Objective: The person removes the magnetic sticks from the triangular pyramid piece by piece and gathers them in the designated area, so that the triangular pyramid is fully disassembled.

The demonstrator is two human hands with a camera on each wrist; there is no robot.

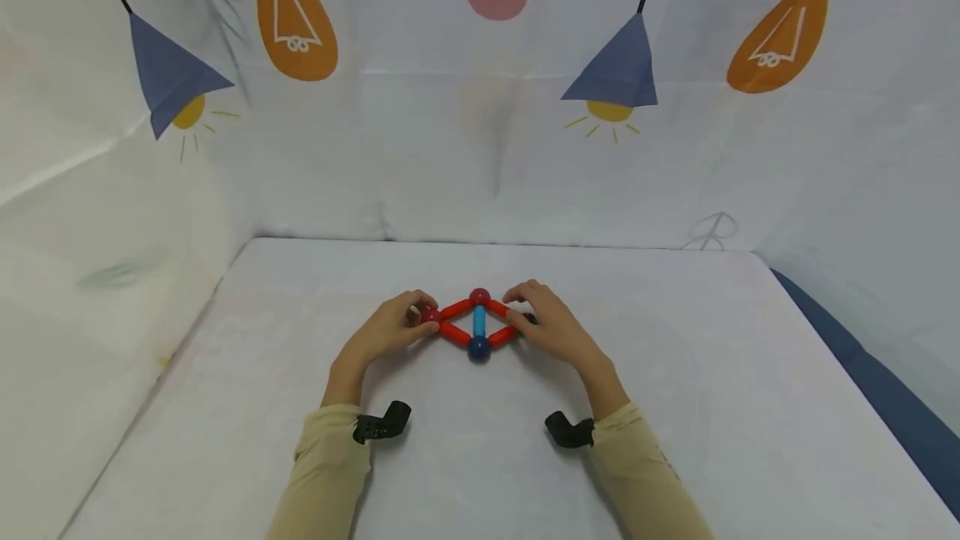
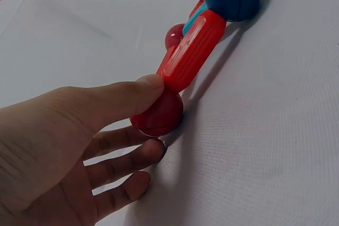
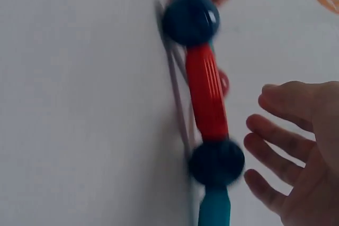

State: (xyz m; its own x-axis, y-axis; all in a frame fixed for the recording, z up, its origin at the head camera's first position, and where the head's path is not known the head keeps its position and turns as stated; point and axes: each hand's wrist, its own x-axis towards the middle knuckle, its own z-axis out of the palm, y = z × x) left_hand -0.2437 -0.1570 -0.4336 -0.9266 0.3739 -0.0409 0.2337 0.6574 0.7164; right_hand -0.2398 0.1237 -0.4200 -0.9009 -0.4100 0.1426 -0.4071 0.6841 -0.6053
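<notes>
A diamond-shaped frame of toy rods and balls lies on the table, with red rods (image 1: pixel 456 334) along its sides and a light-blue rod (image 1: pixel 478 321) across the middle. That rod joins a red ball (image 1: pixel 480 296) at the far corner to a dark blue ball (image 1: pixel 478 348) at the near one. My left hand (image 1: pixel 386 327) holds the left corner's red ball (image 2: pixel 159 116) between thumb and fingers. Beside the right corner, my right hand (image 1: pixel 558 327) has its fingers spread, apart from another dark blue ball (image 3: pixel 217 162). From this ball extends a teal rod (image 3: pixel 214 207).
The frame sits on a white-covered table (image 1: pixel 465 448). Behind it hangs a white cloth (image 1: pixel 435 157) printed with lamps and bulbs. Black wrist devices (image 1: pixel 384 422) are strapped over both sleeves. A dark blue strip (image 1: pixel 862 365) shows past the right table edge.
</notes>
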